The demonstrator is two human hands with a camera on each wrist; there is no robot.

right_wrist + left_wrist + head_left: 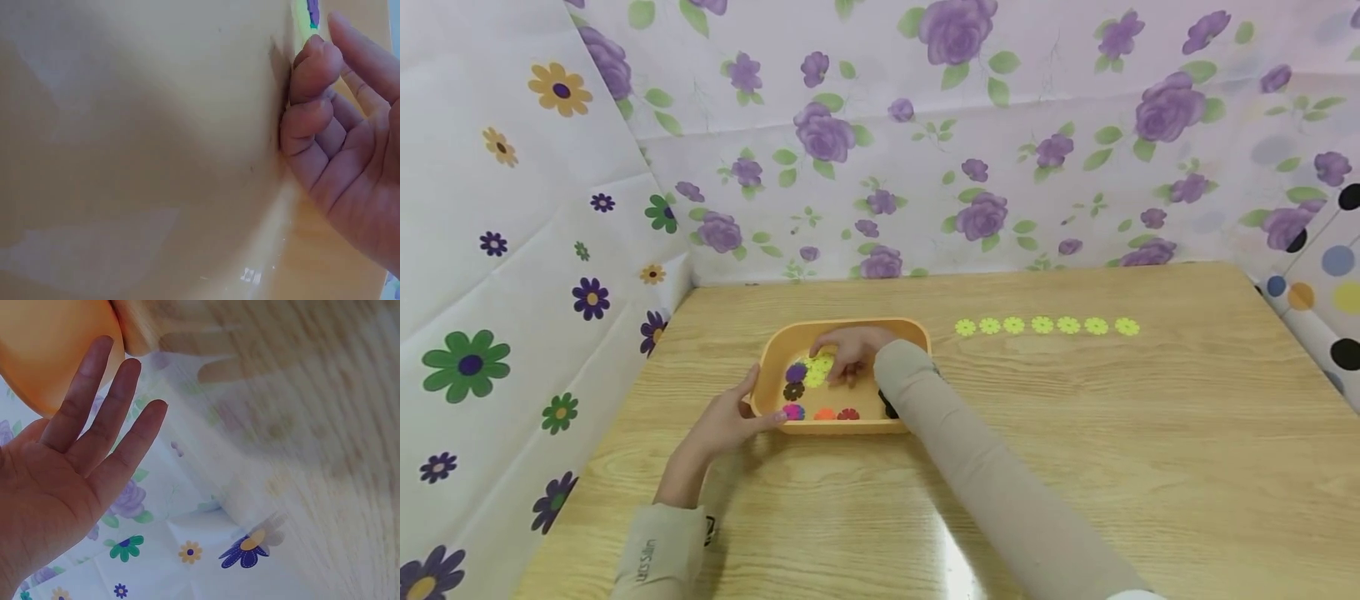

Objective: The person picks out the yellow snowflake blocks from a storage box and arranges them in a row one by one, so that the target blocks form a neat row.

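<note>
Yellow flowers (815,379) lie between nine and ten o'clock inside the orange basket (850,427), with the right hand (854,343) at their two o'clock; whether it pinches one cannot be told. The left hand (727,417) grasps the basket at eight o'clock. Seven more yellow flowers (1045,323) form a row on the table (1075,433), toward two o'clock.

Orange tray (842,427), yellow flower discs (1042,325), purple disc (796,372), tan wood-grain table (1075,433), white cloth (1030,117) with purple roses (982,217)
</note>
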